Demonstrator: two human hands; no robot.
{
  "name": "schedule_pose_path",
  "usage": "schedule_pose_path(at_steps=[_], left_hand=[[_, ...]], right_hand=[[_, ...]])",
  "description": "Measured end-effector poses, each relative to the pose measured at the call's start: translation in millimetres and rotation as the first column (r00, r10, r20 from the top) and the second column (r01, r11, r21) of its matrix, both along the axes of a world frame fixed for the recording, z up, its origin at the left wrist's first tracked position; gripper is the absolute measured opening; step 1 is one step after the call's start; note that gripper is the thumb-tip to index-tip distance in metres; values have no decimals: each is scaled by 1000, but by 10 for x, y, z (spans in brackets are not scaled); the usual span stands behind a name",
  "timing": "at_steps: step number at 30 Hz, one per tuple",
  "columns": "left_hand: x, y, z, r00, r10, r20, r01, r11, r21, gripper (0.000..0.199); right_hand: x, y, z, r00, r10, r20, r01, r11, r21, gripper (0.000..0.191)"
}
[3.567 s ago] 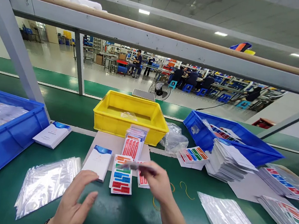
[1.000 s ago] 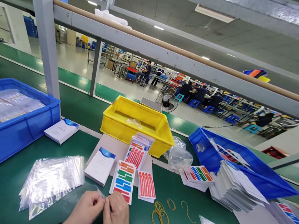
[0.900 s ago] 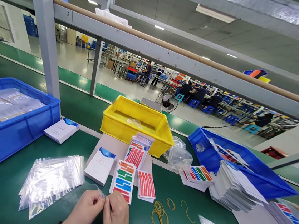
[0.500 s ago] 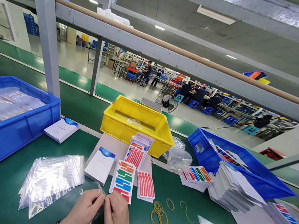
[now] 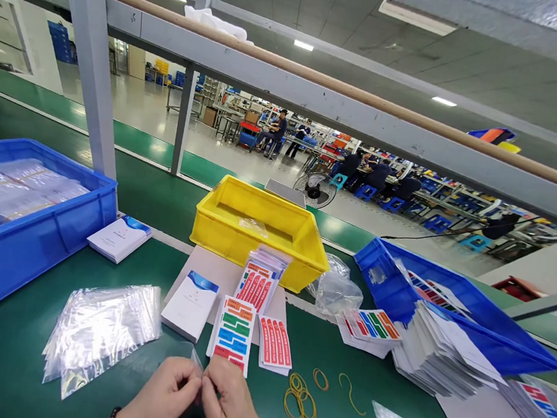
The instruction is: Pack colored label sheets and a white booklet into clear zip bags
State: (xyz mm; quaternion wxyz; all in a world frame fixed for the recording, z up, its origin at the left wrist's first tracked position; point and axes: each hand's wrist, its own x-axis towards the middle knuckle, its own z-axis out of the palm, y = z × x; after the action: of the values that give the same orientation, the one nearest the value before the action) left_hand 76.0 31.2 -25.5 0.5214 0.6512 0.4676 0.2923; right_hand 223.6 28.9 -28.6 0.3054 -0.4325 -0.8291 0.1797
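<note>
Low in the middle of the view, my left hand [image 5: 164, 394] and my right hand [image 5: 231, 398] meet with thumbs and fingers pinched. Between them is a clear plastic bag [image 5: 196, 359]; only a corner shows above the fingers, the rest being hidden or too transparent to make out. Left of my hands lies a fanned stack of clear plastic bags [image 5: 106, 333]. Just beyond them are a stack of white-and-blue booklets [image 5: 190, 305], a stack of multicoloured sticker sheets [image 5: 233, 331] and a stack of red sticker sheets [image 5: 276, 344].
Several rubber bands [image 5: 300, 397] lie to the right. A yellow bin [image 5: 258, 253] stands at the back, between a left blue bin [image 5: 43, 242] of bagged packs and a tilted right blue bin [image 5: 485, 340]. Piled booklets [image 5: 443, 355] lean by the latter. A metal frame [image 5: 91, 67] rises behind.
My hands have shifted slightly, and less of the clear bag shows to their left. The whole view has moved a little; the stacks and bins stay in place.
</note>
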Motion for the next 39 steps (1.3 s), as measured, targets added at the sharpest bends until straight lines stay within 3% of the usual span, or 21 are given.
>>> schedule_pose_path(at_steps=[3,5,8,12,17,20,22,23,26,29,35,37,39], left_hand=[[12,-23,-24,1000,11,21,-11,1000,23,34],[17,-14,-9,999,1,33,-1,1000,5,33],[21,14,55,999,2,-33,-2,1000,-16,27],[29,37,130,988,11,-156,-22,997,-73,22],[36,48,133,982,23,-185,-37,997,-70,21],[21,39,113,995,15,-103,-25,995,-92,24],[4,28,101,1000,3,-7,-3,993,-117,30],[-6,23,101,999,-13,41,18,991,-135,32],[-36,12,136,986,-107,130,132,970,-203,35],[-71,10,224,967,-228,113,246,950,-191,37],[-81,-35,325,922,-316,224,367,898,-243,40],[-57,-81,311,919,-298,259,360,902,-239,43],[-27,-130,291,916,-275,292,341,916,-210,47]], right_hand=[[-55,-20,-85,995,-54,-82,44,993,-111,26],[-89,-31,-151,988,-121,-93,111,988,-106,27],[-123,-44,-220,977,-207,-43,209,975,72,24],[-153,-62,-245,965,-261,16,239,905,351,22],[-163,-72,-275,947,-320,14,280,848,449,23],[-102,-53,-221,976,-220,6,207,926,315,24],[-42,-41,-124,996,-87,-9,87,992,91,23],[-11,-38,-61,999,-24,-27,24,999,-35,23],[68,-44,132,983,145,-114,-175,925,-338,25],[132,-53,241,933,262,-246,-353,804,-479,33],[208,-107,189,847,181,-500,-479,667,-570,55],[195,-158,167,835,135,-533,-475,665,-576,57],[164,-213,141,836,88,-541,-434,709,-556,58]])
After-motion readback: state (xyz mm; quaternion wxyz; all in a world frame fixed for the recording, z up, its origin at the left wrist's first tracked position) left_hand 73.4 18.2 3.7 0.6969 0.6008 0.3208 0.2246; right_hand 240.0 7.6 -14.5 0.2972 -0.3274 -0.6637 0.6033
